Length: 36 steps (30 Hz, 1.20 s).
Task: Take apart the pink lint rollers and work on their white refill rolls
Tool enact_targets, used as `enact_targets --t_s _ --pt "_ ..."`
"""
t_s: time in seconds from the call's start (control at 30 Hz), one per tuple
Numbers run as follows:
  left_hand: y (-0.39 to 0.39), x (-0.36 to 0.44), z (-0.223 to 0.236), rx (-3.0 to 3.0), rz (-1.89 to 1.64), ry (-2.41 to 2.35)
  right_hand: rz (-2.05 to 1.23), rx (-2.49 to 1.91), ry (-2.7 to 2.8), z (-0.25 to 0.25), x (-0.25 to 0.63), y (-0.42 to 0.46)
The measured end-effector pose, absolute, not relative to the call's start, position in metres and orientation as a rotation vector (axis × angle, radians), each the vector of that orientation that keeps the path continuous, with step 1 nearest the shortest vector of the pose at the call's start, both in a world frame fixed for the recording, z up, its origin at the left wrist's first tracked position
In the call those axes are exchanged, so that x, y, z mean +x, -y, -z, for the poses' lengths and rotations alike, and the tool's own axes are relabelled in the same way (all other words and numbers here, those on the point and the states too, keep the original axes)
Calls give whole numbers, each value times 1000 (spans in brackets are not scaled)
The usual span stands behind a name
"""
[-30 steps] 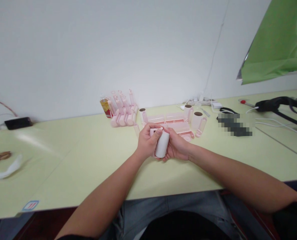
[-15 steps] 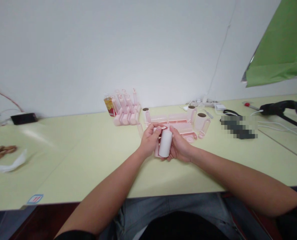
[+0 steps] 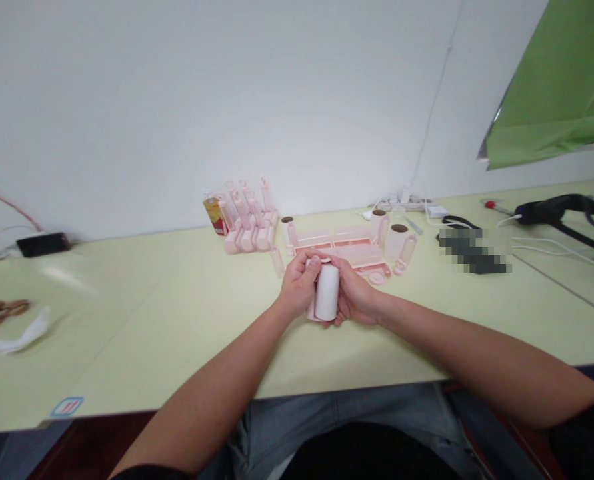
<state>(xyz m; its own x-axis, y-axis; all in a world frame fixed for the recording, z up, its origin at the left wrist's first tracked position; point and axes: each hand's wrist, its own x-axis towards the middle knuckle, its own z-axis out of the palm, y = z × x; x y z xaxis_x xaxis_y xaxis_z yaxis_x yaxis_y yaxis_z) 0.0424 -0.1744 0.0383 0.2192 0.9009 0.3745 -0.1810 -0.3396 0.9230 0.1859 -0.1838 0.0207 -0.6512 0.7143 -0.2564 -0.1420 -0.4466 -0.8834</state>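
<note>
- Left hand (image 3: 297, 287) is clamped on a pink case (image 3: 311, 309), thumb pressed over the top end.
- Right hand (image 3: 359, 298) is curled round the other side of a white roll (image 3: 327, 295), fingers tucked underneath, can't really see where they all end up.
- So the roll's sitting between the two hands, right up against the case, over the pale green table (image 3: 177, 333). Can't tell if it's seated in there.
- Just beyond the hands: some long pink trays (image 3: 359, 255), plus standing rolls (image 3: 395, 249) with brown cores.
- Further left, a bunch of pink rollers (image 3: 248, 240) beside a yellow-and-red carton (image 3: 215, 217).
</note>
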Motion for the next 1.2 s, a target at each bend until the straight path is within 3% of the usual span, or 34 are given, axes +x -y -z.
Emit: enact_targets --t_s 1.2 --pt "172 40 -35 1431 -1283 -710 -2054 -894 1281 -20 186 184"
